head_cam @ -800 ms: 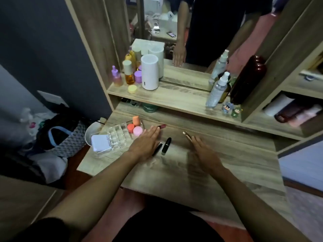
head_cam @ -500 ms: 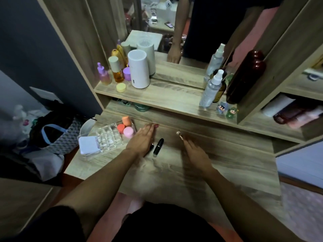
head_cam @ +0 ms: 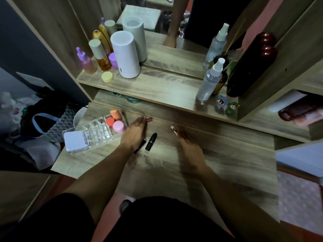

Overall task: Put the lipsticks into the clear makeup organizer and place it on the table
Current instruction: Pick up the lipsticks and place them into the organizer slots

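Note:
The clear makeup organizer (head_cam: 97, 132) lies on the wooden table (head_cam: 218, 154) at the left, holding orange and pink sponges and a white compact. My left hand (head_cam: 135, 134) rests flat just right of it, fingers apart, its fingertips at a red lipstick (head_cam: 149, 120). A slim black lipstick (head_cam: 139, 147) is partly hidden under that hand. A stubby black lipstick (head_cam: 151, 141) lies free beside it. My right hand (head_cam: 189, 147) lies on the table, fingertips just short of a gold-capped lipstick (head_cam: 174, 129). Neither hand grips anything.
A shelf (head_cam: 157, 88) behind the table carries a white cylinder (head_cam: 125, 55), coloured bottles (head_cam: 99, 55), a spray bottle (head_cam: 209, 80) and a dark red bottle (head_cam: 251, 65). A mirror stands behind. Bags (head_cam: 43, 123) crowd the floor at the left. Side shelves stand at the right.
The head camera has tilted down and closer. Both hands stay flat on the table near the lipsticks; the left fingertips have crept up to the red lipstick.

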